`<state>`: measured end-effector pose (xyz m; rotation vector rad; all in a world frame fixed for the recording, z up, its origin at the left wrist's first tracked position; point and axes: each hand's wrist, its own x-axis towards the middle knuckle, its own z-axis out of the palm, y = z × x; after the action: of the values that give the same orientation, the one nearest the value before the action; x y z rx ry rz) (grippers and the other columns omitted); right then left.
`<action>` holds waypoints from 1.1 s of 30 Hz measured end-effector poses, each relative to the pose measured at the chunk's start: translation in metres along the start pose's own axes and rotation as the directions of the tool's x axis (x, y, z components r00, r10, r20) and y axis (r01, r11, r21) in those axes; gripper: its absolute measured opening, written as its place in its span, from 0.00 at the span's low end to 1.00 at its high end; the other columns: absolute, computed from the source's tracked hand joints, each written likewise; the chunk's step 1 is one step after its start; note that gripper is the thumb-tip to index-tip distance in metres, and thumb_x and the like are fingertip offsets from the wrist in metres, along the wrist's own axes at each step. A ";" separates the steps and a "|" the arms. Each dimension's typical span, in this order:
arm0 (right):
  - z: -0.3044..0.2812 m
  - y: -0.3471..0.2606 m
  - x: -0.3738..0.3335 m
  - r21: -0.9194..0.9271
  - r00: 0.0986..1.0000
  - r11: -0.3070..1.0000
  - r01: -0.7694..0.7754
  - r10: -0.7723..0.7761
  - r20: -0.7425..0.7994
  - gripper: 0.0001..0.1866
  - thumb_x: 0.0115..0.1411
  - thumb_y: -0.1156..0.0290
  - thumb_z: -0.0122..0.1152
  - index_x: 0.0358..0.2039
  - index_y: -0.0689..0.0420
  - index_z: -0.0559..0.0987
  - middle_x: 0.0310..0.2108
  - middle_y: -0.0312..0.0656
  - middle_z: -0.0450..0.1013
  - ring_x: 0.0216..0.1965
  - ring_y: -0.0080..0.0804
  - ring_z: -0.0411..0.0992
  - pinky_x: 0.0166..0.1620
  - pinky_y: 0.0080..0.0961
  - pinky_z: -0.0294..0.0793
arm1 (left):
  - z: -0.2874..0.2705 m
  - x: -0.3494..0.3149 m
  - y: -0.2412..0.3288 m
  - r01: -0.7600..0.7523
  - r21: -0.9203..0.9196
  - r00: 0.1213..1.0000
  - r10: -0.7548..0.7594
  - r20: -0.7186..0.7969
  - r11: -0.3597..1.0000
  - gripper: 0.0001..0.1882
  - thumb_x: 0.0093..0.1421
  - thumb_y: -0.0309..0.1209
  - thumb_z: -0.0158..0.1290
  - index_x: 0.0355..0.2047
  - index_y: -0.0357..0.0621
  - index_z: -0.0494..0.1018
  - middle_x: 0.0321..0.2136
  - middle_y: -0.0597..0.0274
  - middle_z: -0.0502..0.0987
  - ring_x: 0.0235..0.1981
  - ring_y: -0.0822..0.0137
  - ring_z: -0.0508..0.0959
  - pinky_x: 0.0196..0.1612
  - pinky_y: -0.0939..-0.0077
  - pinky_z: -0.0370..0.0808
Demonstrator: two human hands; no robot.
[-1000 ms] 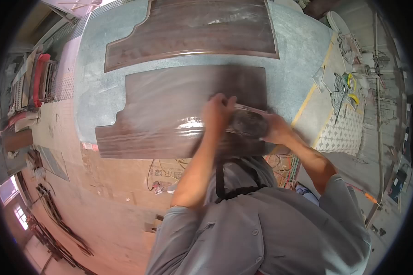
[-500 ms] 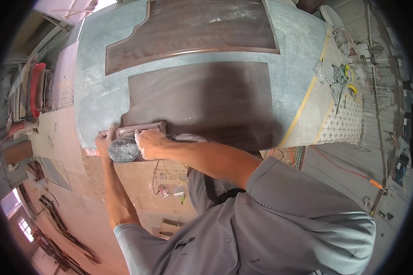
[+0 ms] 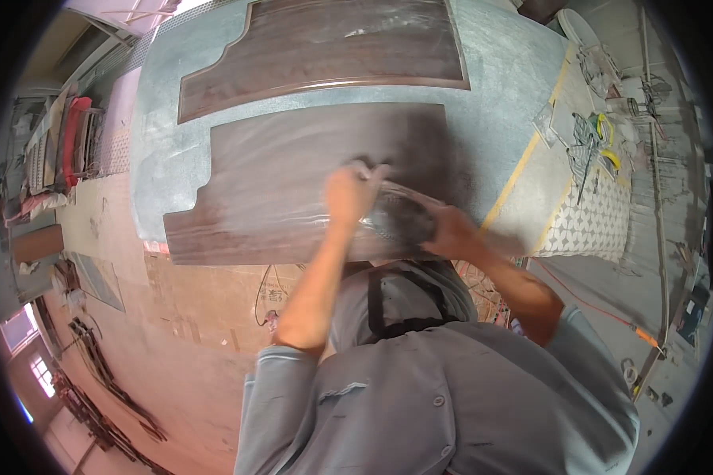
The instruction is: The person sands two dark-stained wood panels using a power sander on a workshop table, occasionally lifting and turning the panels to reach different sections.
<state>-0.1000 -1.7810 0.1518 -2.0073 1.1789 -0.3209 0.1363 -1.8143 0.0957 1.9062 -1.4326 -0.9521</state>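
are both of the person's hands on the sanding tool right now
Yes, the left hand and right hand both grip the sander on the dark panel.

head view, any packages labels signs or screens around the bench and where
No package, label, sign or screen can be made out.
Nearest to one: patterned sheet, right of the bench, white with a grey lattice.
Both hands press a round tool on the dark wood panel.

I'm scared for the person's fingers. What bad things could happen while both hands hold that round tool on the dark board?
The left hand and right hand sit close to the round tool, so fingers might get scraped. The dark board overhangs the table edge and may shift.
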 end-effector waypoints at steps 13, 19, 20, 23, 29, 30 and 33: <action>0.031 -0.033 0.002 -0.143 0.951 0.982 -0.127 0.161 0.265 0.54 0.43 0.66 0.76 0.71 0.58 0.63 0.49 0.60 0.78 0.51 0.57 0.78 0.54 0.47 0.78 | -0.031 -0.045 -0.029 0.119 -0.063 0.988 -0.125 -0.094 0.991 0.20 0.59 0.44 0.66 0.23 0.40 0.77 0.21 0.47 0.80 0.25 0.40 0.78 0.32 0.53 0.75; 0.140 -0.144 0.120 -0.108 0.942 0.993 0.051 -0.012 0.334 0.46 0.48 0.65 0.69 0.68 0.66 0.67 0.43 0.63 0.79 0.48 0.59 0.78 0.51 0.49 0.78 | -0.200 -0.032 -0.164 0.185 -0.187 0.950 -0.224 -0.216 0.965 0.22 0.61 0.43 0.66 0.20 0.35 0.79 0.17 0.58 0.80 0.19 0.70 0.74 0.26 0.68 0.71; 0.157 -0.161 0.143 -0.101 0.949 0.987 0.128 -0.092 0.300 0.43 0.49 0.66 0.68 0.66 0.66 0.68 0.43 0.63 0.79 0.48 0.59 0.79 0.50 0.49 0.78 | -0.225 -0.026 -0.185 0.185 -0.186 0.944 -0.227 -0.239 0.965 0.23 0.62 0.43 0.66 0.20 0.35 0.79 0.16 0.62 0.79 0.19 0.75 0.73 0.25 0.70 0.70; 0.197 -0.211 0.205 -0.084 0.917 0.986 0.143 -0.100 0.386 0.32 0.53 0.68 0.64 0.59 0.66 0.74 0.43 0.60 0.80 0.47 0.59 0.79 0.48 0.50 0.79 | -0.298 -0.004 -0.236 0.209 -0.217 0.908 -0.271 -0.319 0.954 0.23 0.61 0.42 0.68 0.18 0.36 0.78 0.15 0.66 0.78 0.18 0.77 0.72 0.25 0.73 0.70; 0.221 -0.234 0.223 -0.029 0.949 0.993 0.115 -0.101 0.299 0.17 0.51 0.68 0.66 0.40 0.64 0.81 0.33 0.56 0.82 0.38 0.58 0.82 0.43 0.51 0.79 | -0.331 0.005 -0.238 0.236 -0.182 0.906 -0.283 -0.313 0.955 0.25 0.62 0.41 0.67 0.15 0.37 0.75 0.15 0.65 0.77 0.18 0.78 0.71 0.23 0.76 0.69; 0.215 -0.223 0.208 -0.021 0.953 0.994 0.108 -0.097 0.285 0.17 0.51 0.69 0.66 0.40 0.64 0.81 0.33 0.55 0.82 0.38 0.58 0.82 0.44 0.51 0.79 | -0.317 0.000 -0.226 0.246 -0.191 0.911 -0.294 -0.289 0.950 0.25 0.62 0.41 0.67 0.15 0.37 0.75 0.15 0.65 0.77 0.18 0.78 0.71 0.23 0.76 0.69; 0.180 -0.172 0.149 -0.074 0.948 0.990 0.118 -0.090 0.307 0.37 0.53 0.67 0.63 0.65 0.62 0.71 0.34 0.57 0.81 0.38 0.61 0.80 0.48 0.52 0.79 | -0.254 -0.023 -0.177 0.204 -0.061 0.932 -0.213 -0.294 0.977 0.23 0.60 0.43 0.67 0.19 0.34 0.80 0.16 0.58 0.80 0.18 0.73 0.74 0.27 0.69 0.72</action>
<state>0.1894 -1.7690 0.1325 -2.1120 0.9111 -0.0069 0.4367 -1.7394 0.1103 2.1064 -1.0516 -0.7308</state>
